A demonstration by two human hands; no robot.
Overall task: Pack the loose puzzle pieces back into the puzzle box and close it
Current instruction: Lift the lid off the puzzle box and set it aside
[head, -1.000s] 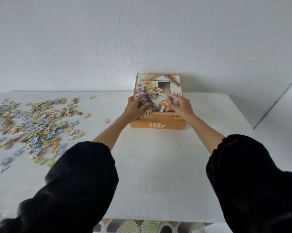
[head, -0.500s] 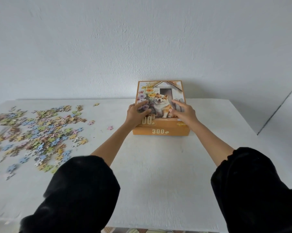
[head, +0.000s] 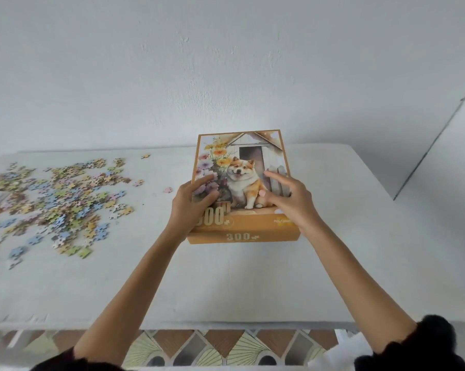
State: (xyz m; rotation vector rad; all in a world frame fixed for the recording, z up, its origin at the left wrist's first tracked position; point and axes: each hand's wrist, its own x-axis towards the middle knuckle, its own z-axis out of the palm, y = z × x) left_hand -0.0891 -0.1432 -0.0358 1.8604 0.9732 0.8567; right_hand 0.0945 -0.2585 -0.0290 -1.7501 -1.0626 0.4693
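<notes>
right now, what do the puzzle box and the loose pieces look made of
Puzzle box: likely cardboard, with a smooth printed paper finish; crisp straight edges and a printed dog picture. Loose pieces: probably thin printed card, matte; flat, pastel, with knobbed interlocking outlines.

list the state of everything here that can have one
puzzle box, closed, lid on, lying on the table
loose puzzle pieces, scattered on the table left of the puzzle box, unpacked
left hand, on the lid's near left corner
right hand, fingers spread flat on the lid
</notes>
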